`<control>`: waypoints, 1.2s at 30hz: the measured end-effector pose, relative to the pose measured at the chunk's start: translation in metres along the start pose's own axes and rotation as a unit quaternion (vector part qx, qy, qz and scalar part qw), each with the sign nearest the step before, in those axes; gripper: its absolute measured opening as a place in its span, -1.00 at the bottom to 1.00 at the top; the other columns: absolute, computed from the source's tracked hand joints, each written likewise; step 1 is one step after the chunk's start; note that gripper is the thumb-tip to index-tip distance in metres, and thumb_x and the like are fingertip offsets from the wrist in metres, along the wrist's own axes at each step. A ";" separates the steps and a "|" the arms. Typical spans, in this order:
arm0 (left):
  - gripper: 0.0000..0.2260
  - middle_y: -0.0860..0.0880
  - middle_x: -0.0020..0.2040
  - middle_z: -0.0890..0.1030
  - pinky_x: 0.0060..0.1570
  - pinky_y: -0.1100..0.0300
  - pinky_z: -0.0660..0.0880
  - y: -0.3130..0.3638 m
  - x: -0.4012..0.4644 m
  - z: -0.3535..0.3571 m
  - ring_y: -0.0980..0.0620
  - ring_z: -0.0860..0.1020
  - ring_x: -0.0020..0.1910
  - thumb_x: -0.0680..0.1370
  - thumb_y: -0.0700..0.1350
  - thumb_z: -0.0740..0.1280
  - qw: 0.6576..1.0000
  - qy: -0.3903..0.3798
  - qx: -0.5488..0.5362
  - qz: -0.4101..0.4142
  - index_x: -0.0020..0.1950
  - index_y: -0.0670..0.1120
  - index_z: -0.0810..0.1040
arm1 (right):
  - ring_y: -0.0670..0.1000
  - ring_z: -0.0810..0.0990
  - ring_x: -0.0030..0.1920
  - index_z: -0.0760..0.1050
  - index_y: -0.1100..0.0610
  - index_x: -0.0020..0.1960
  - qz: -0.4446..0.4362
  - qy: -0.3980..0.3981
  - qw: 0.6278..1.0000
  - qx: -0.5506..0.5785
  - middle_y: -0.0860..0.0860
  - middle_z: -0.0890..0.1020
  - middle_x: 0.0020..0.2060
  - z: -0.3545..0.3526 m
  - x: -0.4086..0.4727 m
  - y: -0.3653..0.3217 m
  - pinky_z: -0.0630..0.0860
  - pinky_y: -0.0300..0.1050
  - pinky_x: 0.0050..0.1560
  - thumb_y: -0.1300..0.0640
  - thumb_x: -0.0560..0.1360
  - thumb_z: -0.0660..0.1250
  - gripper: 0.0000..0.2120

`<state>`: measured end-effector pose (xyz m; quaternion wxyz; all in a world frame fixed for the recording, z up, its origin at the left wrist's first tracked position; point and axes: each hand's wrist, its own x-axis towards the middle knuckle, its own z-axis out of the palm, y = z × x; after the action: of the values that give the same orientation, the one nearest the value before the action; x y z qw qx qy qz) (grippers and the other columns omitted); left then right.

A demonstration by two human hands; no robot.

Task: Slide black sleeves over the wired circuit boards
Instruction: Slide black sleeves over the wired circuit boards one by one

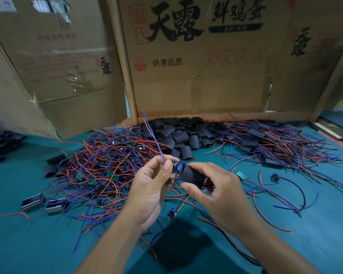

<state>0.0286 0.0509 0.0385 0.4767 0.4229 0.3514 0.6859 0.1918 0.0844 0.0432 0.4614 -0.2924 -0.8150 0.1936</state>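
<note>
1. Black sleeve, a short tube, sits between the two hands just in front of the heap of loose black sleeves, raised above the teal table.
2. Left hand pinches a small circuit board between thumb and forefinger at the sleeve's left mouth; the other fingers curl loosely into the palm.
3. A blue wire rises from that pinch and leans back toward the sleeve heap.
4. Right hand cups the sleeve from the right: the forefinger lies along its top and the thumb reaches under it, pointing left. The remaining fingers are blurred, and whether they touch the sleeve I cannot tell.
5. The board's end shows at the sleeve's opening; how far it sits inside is not clear.
6. Left of the sleeve heap lies a tangle of red and blue wired boards, green boards showing among the wires.
7. Right of the sleeve heap lies a second pile of wires with sleeves on them.
8. Behind the sleeve heap stands a cardboard box wall with printed characters.
9. Two metal-edged housings rest on the table, well left of and nearer than the sleeve heap.
</note>
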 end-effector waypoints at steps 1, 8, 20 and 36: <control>-0.88 0.03 -0.17 0.53 -0.19 0.28 0.41 -0.001 0.000 0.001 0.15 0.45 -0.31 0.41 0.01 0.48 1.000 0.003 -0.002 0.000 -0.12 0.00 0.68 | -0.23 0.54 -0.08 0.58 0.05 0.14 -0.002 -0.001 1.000 0.000 -0.18 0.61 -0.09 0.000 0.000 0.000 0.38 -0.42 -0.05 0.02 0.44 0.46 -0.71; -0.90 0.04 -0.30 0.48 -0.26 0.30 0.40 -0.003 -0.001 0.004 0.16 0.44 -0.34 0.43 0.00 0.50 1.000 0.012 0.003 0.022 -0.13 0.01 0.68 | -0.31 0.50 -0.09 0.59 0.06 0.14 -0.003 0.002 1.000 0.000 -0.21 0.60 -0.09 0.001 -0.001 -0.003 0.33 -0.48 -0.06 0.01 0.43 0.45 -0.70; -0.92 -0.05 -0.35 0.49 -0.28 0.26 0.36 -0.005 -0.001 0.003 0.07 0.42 -0.36 0.40 -0.07 0.47 0.999 0.022 0.048 0.008 -0.14 -0.03 0.67 | -0.18 0.51 -0.09 0.58 0.11 0.14 0.001 0.019 0.999 -0.047 -0.10 0.61 -0.09 -0.001 -0.001 0.000 0.35 -0.44 -0.03 0.01 0.44 0.43 -0.68; -0.88 -0.06 -0.34 0.54 -0.33 0.31 0.38 -0.004 -0.003 0.005 0.08 0.42 -0.37 0.33 -0.06 0.53 0.998 0.029 0.037 -0.035 -0.25 -0.09 0.68 | 0.04 0.55 -0.02 0.55 0.17 0.19 -0.012 -0.023 0.994 -0.104 0.00 0.59 -0.05 0.001 -0.001 0.004 0.46 -0.11 0.00 -0.04 0.59 0.22 -0.66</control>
<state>0.0349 0.0497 0.0357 0.4740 0.4077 0.4049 0.6672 0.1928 0.0868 0.0398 0.4122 -0.3247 -0.8442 0.1092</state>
